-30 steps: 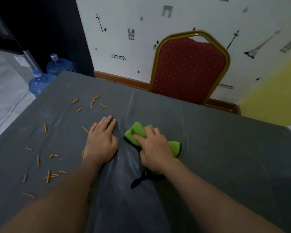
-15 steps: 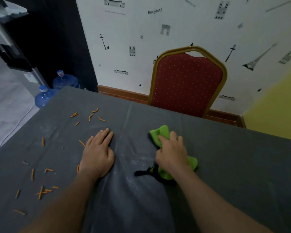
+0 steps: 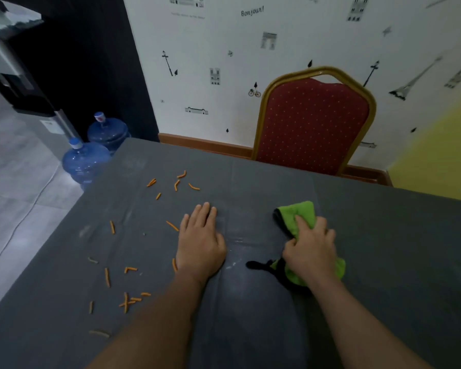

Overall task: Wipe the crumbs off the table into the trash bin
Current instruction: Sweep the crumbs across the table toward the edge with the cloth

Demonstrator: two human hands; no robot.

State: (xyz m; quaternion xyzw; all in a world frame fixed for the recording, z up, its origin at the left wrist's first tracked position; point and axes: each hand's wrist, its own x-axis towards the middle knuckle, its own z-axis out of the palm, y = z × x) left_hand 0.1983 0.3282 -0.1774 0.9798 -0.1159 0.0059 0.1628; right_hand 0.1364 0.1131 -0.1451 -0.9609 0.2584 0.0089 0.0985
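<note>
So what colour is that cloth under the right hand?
Bright green cloth with black trim, seen from the head camera.

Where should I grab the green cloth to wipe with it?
Press down from above on the bunched middle of the green cloth, as the right hand does now. It lies flat on the table, so a flat palm probably spreads it better than pinching the black edge.
</note>
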